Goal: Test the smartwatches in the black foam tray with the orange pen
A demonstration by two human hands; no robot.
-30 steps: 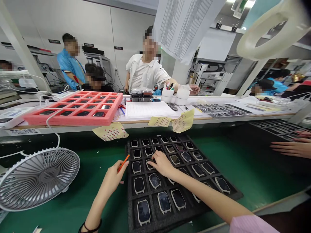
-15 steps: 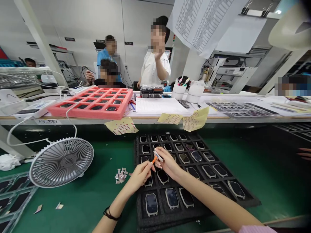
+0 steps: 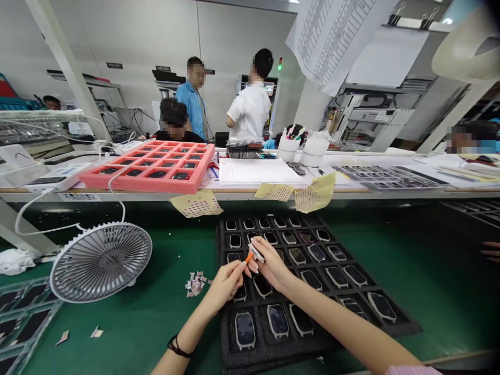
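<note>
My left hand (image 3: 229, 278) pinches a small orange tool (image 3: 249, 257), its kind too small to tell. The tool's tip meets the edge of a watch case (image 3: 257, 253), which my right hand (image 3: 270, 263) grips on its side between thumb and fingers. Both hands are above a black foam tray (image 3: 260, 341) with several rows of watch cases, dark screens facing up, such as one watch case (image 3: 245, 330) in the front row. Parts of the tray's middle are hidden by my hands. Left of the tray lies a pile of small pale scraps (image 3: 196, 284).
A grey fan (image 3: 102, 262) stands on the green mat at left, near a clear tray (image 3: 27, 317). On the shelf are a pink foam tray (image 3: 148, 165), paper sheets (image 3: 258, 171) and a plastic tray (image 3: 386, 176). Yellow notes (image 3: 197, 204) hang from its edge. Several people are beyond.
My hands hold nearly the same pose with the orange tool and watch case. Behind the shelf, the person in white has turned away and lowered an arm; the person in blue stands further right.
</note>
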